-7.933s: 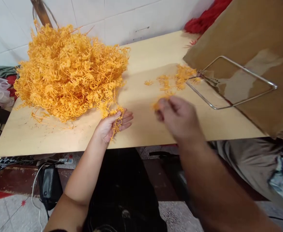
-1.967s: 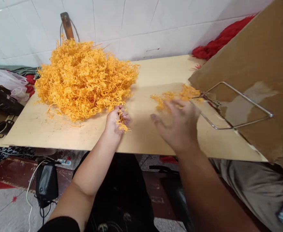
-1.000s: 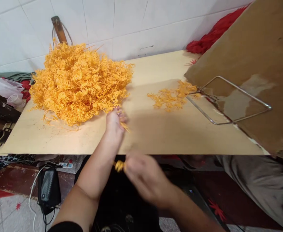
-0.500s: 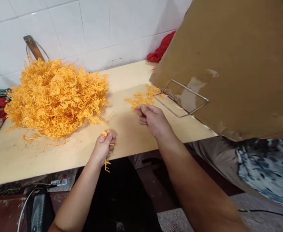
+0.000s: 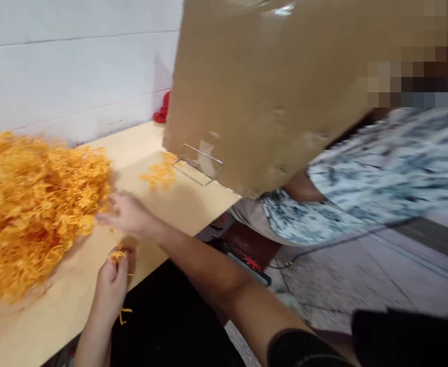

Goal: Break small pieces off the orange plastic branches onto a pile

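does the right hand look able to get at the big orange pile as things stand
Probably yes. The right hand stretches over the table with its fingertips at the edge of the big orange pile, nothing between them. The left hand, holding a small orange piece, sits nearer the table's front edge, out of the way.

The heap (image 5: pixel 28 204) at the bench's left end was bright orange-yellow, like the smaller scatter (image 5: pixel 158 173) near the far edge. The bench (image 5: pixel 178 204) was pale wood. The cardboard sheet (image 5: pixel 270 86) was plain brown, the wall (image 5: pixel 74 66) white, and a co-worker's shirt (image 5: pixel 380 168) blue-and-white patterned.
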Action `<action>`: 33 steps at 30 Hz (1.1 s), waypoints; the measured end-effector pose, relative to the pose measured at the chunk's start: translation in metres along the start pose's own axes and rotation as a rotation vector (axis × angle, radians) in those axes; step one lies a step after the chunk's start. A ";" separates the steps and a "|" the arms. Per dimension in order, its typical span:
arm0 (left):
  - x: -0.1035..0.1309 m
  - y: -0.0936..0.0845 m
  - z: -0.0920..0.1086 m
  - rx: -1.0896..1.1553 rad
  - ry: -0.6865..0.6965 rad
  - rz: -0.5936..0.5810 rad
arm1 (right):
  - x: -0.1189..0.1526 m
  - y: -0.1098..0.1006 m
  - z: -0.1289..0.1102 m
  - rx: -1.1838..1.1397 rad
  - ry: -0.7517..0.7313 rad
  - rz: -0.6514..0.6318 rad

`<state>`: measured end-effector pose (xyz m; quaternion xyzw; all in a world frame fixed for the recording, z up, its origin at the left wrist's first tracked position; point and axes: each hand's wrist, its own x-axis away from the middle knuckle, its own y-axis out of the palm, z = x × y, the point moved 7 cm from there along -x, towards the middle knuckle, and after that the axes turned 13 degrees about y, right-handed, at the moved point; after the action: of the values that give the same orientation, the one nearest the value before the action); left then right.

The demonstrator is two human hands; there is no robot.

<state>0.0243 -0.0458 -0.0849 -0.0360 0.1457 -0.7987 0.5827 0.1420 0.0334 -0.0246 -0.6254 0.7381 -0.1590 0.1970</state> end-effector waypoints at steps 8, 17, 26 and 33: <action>0.001 -0.047 -0.019 -0.319 0.111 0.175 | 0.049 0.018 -0.037 0.585 -0.287 0.115; 0.022 -0.040 0.012 -0.296 0.287 0.247 | 0.087 0.023 -0.032 0.406 -0.408 -0.119; 0.032 -0.035 0.022 -0.435 0.350 0.217 | 0.097 0.039 -0.017 0.364 -0.258 -0.288; 0.024 -0.028 0.014 -0.540 0.346 0.139 | 0.132 0.013 -0.041 0.070 -0.606 0.017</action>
<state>-0.0063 -0.0631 -0.0662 -0.0430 0.4513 -0.6837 0.5718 0.0926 -0.0954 -0.0075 -0.6311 0.6449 0.0108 0.4309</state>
